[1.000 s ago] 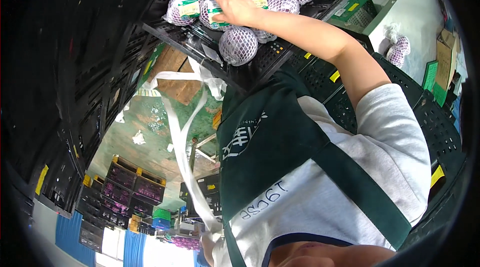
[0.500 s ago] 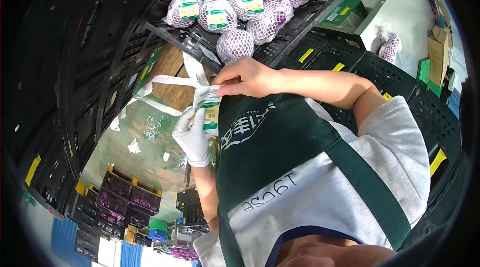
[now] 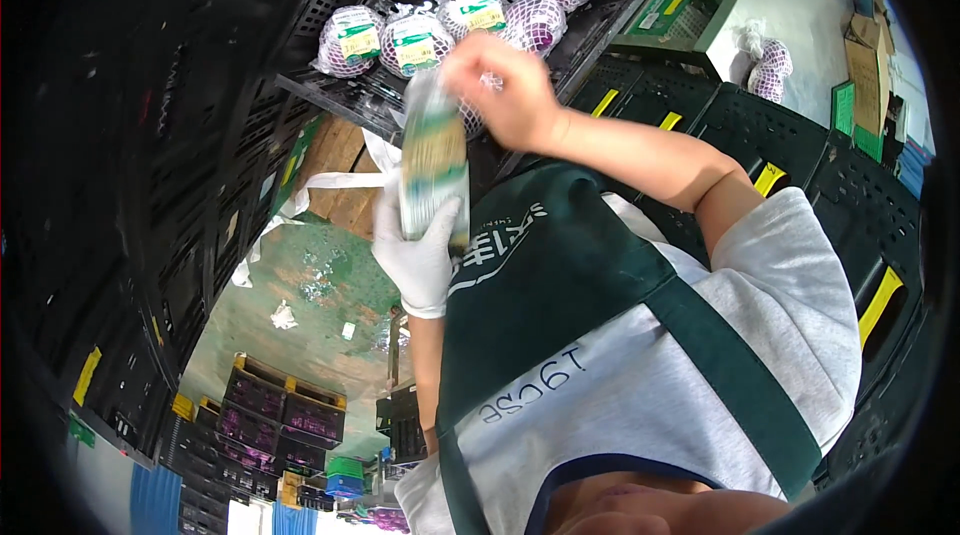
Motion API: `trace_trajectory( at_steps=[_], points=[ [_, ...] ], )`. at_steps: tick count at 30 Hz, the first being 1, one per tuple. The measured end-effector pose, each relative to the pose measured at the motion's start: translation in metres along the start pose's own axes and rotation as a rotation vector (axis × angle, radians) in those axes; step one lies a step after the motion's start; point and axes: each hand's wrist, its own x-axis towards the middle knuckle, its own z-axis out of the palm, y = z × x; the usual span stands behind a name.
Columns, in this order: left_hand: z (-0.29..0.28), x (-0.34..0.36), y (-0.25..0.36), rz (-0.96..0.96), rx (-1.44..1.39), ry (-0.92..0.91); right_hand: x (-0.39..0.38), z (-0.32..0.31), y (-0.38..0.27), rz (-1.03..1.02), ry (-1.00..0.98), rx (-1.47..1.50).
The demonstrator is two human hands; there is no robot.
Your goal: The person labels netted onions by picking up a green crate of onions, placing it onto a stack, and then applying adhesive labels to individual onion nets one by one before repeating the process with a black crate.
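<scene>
My left hand (image 3: 415, 260), in a white glove, grips a strip of labels (image 3: 435, 160) printed green, yellow and white, the thumb lying across its lower part. My bare right hand (image 3: 505, 90) has its fingers curled at the strip's upper end, smeared by motion. White backing tape (image 3: 345, 180) trails away to the left of the gloved hand. Just beyond my right hand, a black crate (image 3: 345, 105) holds several round purple vegetables (image 3: 415, 45) in white netting, many bearing green-and-yellow labels. One netted vegetable is partly hidden behind the right hand.
Stacked black crates (image 3: 110, 185) rise on the left, and more black crates with yellow handles (image 3: 770, 178) stand on the right. A green crate (image 3: 680, 10) and a netted vegetable (image 3: 770, 70) sit at the upper right. Paper scraps (image 3: 283, 315) lie on the green floor.
My right hand has moved up and slightly right, towards the crate. The label strip has risen and now stretches between both hands. My gloved hand has shifted slightly right and up.
</scene>
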Motion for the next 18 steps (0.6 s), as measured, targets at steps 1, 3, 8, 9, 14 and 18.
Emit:
trace_trajectory(
  at_steps=[1,3,8,9,14,18],
  points=[
    [-0.008,-0.006,-0.012,-0.083,0.18,-0.021,0.013,-0.003,0.018,0.136,0.247,0.157],
    [-0.022,-0.016,-0.033,-0.245,-0.05,0.032,0.027,-0.019,0.054,0.09,0.226,0.189],
    [-0.063,-0.016,-0.044,-0.173,0.115,-0.08,-0.019,-0.011,0.116,0.207,-0.639,-1.093],
    [-0.065,-0.017,-0.045,-0.168,0.114,-0.081,-0.026,-0.009,0.117,0.317,-0.583,-1.163],
    [-0.036,-0.008,-0.015,-0.146,-0.055,-0.018,-0.029,0.006,0.112,0.057,-0.642,-1.06],
    [-0.033,0.002,-0.023,-0.105,0.039,-0.059,-0.028,0.019,0.105,0.063,-0.577,-1.019]
  ],
)
